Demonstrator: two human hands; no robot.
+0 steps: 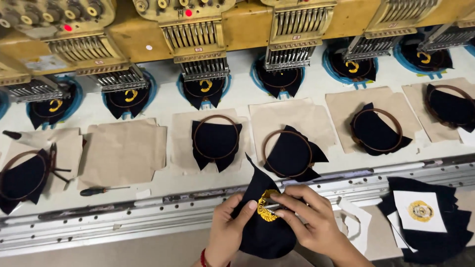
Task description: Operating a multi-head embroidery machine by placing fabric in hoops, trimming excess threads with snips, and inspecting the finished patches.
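yellow embroidery heads [198, 29] line the far edge of the white machine bed [163, 106], over hooped dark cloth on paper. at the near rail, the left hand [225, 225] grips a dark fabric piece [262, 232]; the right hand [307, 217] pinches its gold emblem [266, 206].

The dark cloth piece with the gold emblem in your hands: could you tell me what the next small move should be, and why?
Probably a small pull with the right hand, whose fingertips pinch at the edge of the gold emblem, while the left hand steadies the dark cloth piece from the side. What the fingertips grip is too small to tell. The pile of cloth pieces lies at the right.
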